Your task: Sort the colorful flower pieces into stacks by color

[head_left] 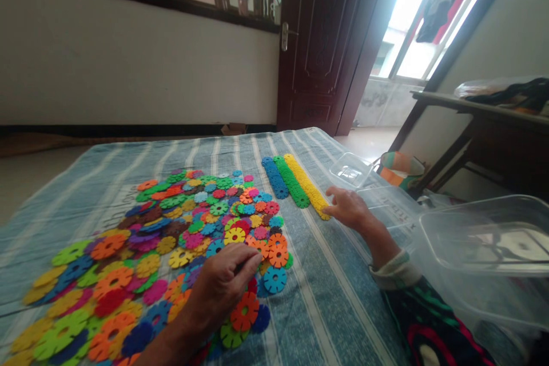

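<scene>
A spread-out pile of colourful notched plastic flower discs (148, 265) covers the left of the striped cloth. Over the pile's right part hovers my left hand (225, 274), its fingers curled closed. Whatever it may hold is hidden behind the knuckles. To the right of the pile lie three straight rows of overlapping discs: a blue row (275, 177), a green row (291, 182) and a longer yellow row (305, 185). At the near end of the yellow row, my right hand (349, 210) pinches a yellow disc against the cloth with its fingertips.
Clear plastic lids or shallow boxes (350, 168) and a large clear plastic tub (484, 274) sit along the right side. A dark red door (321, 40) stands beyond the cloth-covered surface (240, 151). A desk (472, 104) is at the far right.
</scene>
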### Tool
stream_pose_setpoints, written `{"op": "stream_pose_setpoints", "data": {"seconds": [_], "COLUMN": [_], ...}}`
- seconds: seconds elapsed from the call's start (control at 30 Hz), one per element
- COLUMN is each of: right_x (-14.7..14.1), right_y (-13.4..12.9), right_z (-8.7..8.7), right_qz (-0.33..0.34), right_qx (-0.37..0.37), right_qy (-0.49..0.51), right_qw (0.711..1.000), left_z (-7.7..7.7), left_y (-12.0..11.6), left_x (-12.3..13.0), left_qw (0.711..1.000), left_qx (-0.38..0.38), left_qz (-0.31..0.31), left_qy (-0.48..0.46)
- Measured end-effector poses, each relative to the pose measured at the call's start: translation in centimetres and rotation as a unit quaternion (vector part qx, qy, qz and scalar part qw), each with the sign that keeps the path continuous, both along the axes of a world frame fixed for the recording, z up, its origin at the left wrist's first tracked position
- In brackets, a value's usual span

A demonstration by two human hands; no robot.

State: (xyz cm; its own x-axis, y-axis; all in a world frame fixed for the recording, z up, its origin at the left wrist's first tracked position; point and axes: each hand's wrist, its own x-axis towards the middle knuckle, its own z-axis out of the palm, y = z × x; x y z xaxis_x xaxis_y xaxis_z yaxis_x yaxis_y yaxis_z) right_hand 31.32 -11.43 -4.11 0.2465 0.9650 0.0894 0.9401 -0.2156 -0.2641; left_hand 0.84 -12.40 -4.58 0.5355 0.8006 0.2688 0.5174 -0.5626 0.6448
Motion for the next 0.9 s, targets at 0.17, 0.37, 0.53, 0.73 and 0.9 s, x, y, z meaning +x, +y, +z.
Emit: {"op": "stream_pose_setpoints", "data": {"seconds": [0.17,0.37,0.53,0.73,0.9], "right_x": [-0.7,-1.1,-1.1,-1.4,-1.0], "right_y": [0.7,1.3,1.2,0.9,1.2], "right_z": [-0.7,-2.6,-2.9,-2.4,-2.9], "right_qz": [0.119,0.144,0.149,0.159,0.158], "right_qx": [0.087,0.076,0.076,0.074,0.093], "right_qy": [0.023,0.023,0.040,0.061,0.076], "right_qw": [0.989,0.986,0.985,0.983,0.980], "left_z": [0.0,0.1,0.1,0.1,0.0], "left_y": [0.0,0.0,0.0,0.0,0.0], "left_x": [0.1,0.1,0.2,0.2,0.1], "left_qw": [1.000,1.000,1.000,0.999,1.000], "left_qx": [0.015,0.018,0.015,0.015,0.012], "left_qz": [-0.011,-0.017,-0.023,-0.021,-0.019], "left_qy": [0.010,0.006,0.011,0.021,0.020]}}
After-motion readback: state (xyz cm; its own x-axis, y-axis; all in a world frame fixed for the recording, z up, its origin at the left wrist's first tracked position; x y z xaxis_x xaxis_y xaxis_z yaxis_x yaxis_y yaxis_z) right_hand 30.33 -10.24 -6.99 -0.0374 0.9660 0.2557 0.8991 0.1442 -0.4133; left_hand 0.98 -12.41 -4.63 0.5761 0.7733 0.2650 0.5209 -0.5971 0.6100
